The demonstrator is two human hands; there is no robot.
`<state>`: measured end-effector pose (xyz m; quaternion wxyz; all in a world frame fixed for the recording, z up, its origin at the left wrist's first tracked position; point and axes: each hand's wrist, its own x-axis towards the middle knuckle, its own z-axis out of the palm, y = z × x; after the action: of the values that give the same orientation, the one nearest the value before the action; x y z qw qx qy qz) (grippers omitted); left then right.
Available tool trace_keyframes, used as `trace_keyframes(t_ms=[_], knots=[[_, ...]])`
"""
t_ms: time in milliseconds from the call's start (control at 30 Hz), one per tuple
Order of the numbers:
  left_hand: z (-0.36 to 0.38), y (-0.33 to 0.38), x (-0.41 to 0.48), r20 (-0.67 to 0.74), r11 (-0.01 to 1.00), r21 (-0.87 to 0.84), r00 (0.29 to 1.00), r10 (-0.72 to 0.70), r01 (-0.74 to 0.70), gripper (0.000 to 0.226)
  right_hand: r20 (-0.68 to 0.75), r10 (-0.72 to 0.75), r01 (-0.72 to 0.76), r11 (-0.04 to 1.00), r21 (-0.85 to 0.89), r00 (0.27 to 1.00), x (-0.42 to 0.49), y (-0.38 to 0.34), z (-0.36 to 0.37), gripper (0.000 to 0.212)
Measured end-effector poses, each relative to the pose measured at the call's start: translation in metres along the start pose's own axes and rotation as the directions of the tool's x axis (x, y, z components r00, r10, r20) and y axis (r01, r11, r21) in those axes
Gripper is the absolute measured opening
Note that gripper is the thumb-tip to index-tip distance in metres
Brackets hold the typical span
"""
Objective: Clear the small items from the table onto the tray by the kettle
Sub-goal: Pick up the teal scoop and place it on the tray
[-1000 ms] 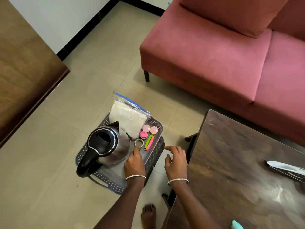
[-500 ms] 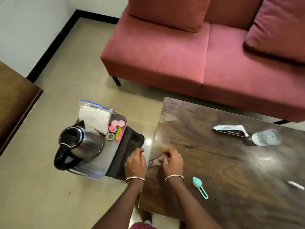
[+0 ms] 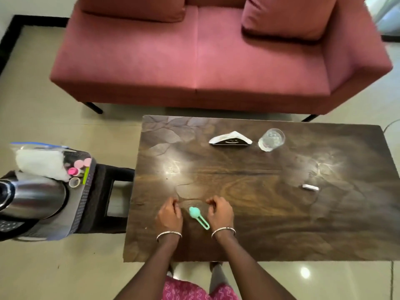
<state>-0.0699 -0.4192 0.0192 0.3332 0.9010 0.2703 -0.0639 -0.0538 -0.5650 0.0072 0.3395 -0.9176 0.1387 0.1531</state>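
A mint-green scoop (image 3: 198,217) lies on the dark wooden table (image 3: 259,213) near its front edge, between my two hands. My left hand (image 3: 170,215) rests just left of it and my right hand (image 3: 220,213) just right of it, both with fingers loosely curled and holding nothing. A small white piece (image 3: 310,187) lies far to the right. The grey tray (image 3: 85,198) sits on a dark stool left of the table, bearing the steel kettle (image 3: 30,201), a tape roll (image 3: 74,182), pink caps (image 3: 79,164) and a green and pink clip (image 3: 86,174).
A black napkin holder (image 3: 230,139) and a clear glass (image 3: 271,139) stand at the table's far side. A bagged white cloth (image 3: 39,162) lies at the tray's back. A pink sofa (image 3: 194,57) runs beyond the table. Tiled floor (image 3: 54,267) surrounds everything.
My view swung right from the tray to the table. Both hands left the tray, the left one releasing the tape roll there, and came over the table beside the mint-green scoop.
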Motion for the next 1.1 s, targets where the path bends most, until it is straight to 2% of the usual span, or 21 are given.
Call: trace_keyframes(t_ms=[100, 200, 267, 333, 433, 533, 667, 800, 967, 1100], knots=[[0.033, 0.015, -0.014, 0.006, 0.984, -0.020, 0.985, -0.175, 0.175, 0.010, 0.009, 0.049, -0.049, 0.998, -0.026, 0.999, 0.006, 0.044, -0.029, 0.021], [0.062, 0.017, -0.024, 0.043, 0.915, -0.024, 0.914, -0.402, 0.404, 0.011, 0.011, 0.085, -0.085, 0.995, -0.050, 0.996, 0.013, 0.082, -0.053, 0.022], [0.079, 0.013, -0.028, 0.086, 0.849, -0.032, 0.848, -0.523, 0.527, 0.021, 0.011, 0.102, -0.101, 0.992, -0.070, 0.995, 0.020, 0.104, -0.063, 0.022], [0.094, 0.009, -0.028, 0.109, 0.806, -0.036, 0.804, -0.585, 0.591, 0.039, 0.014, 0.116, -0.115, 0.990, -0.079, 0.993, 0.024, 0.123, -0.069, 0.022], [0.110, 0.006, -0.022, 0.107, 0.789, -0.039, 0.788, -0.607, 0.613, 0.055, 0.037, 0.115, -0.111, 0.990, -0.091, 0.993, 0.029, 0.145, -0.072, 0.022], [0.122, 0.010, -0.014, 0.074, 0.782, -0.068, 0.785, -0.615, 0.620, 0.060, 0.048, 0.115, -0.110, 0.990, -0.092, 0.992, 0.031, 0.158, -0.070, 0.021], [0.130, 0.020, -0.003, -0.002, 0.782, 0.028, 0.782, -0.623, 0.622, 0.054, 0.067, 0.104, -0.098, 0.990, -0.099, 0.992, 0.034, 0.170, -0.067, 0.020], [0.132, 0.028, 0.004, 0.003, 0.784, 0.132, 0.791, -0.612, 0.606, 0.045, 0.077, 0.109, -0.102, 0.990, -0.097, 0.991, 0.039, 0.177, -0.069, 0.021], [0.134, 0.057, 0.004, -0.064, 0.848, -0.002, 0.846, -0.530, 0.531, 0.037, 0.049, 0.166, -0.163, 0.985, -0.057, 0.985, 0.047, 0.178, -0.083, 0.021], [0.142, 0.086, -0.004, -0.046, 0.886, -0.154, 0.893, -0.448, 0.437, 0.035, -0.041, 0.230, -0.229, 0.973, 0.018, 0.972, 0.059, 0.181, -0.105, 0.021]])
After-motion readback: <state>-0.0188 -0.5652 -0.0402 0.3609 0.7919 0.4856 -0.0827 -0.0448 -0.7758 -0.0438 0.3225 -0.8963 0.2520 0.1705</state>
